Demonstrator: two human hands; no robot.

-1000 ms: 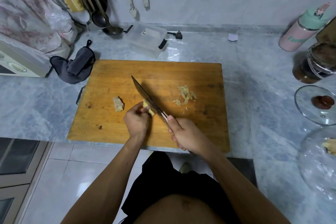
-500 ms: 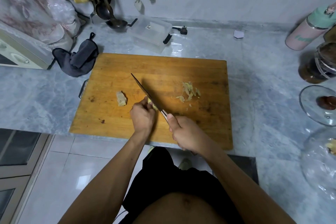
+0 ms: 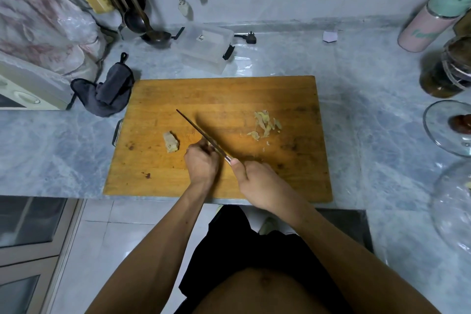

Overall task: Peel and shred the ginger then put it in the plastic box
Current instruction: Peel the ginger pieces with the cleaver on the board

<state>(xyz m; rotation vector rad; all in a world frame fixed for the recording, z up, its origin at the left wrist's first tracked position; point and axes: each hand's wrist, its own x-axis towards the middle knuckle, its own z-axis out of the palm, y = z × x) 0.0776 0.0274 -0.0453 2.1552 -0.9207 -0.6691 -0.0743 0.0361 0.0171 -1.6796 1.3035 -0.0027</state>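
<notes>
Overhead, head view: right hand [image 3: 257,181] gripping knife [image 3: 201,134] handle, blade edge-down on cutting board [image 3: 229,92]. Left hand [image 3: 202,164] curled over ginger piece, mostly hidden. Spare ginger chunk [image 3: 171,142] just left; peelings [image 3: 265,125] right. Plastic box [image 3: 207,50] behind board.

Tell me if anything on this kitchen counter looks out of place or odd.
Nothing serious. A loose black plug lies on the grey marble counter behind the clear plastic box, and a small dark fleck marks the wooden cutting board.
</notes>
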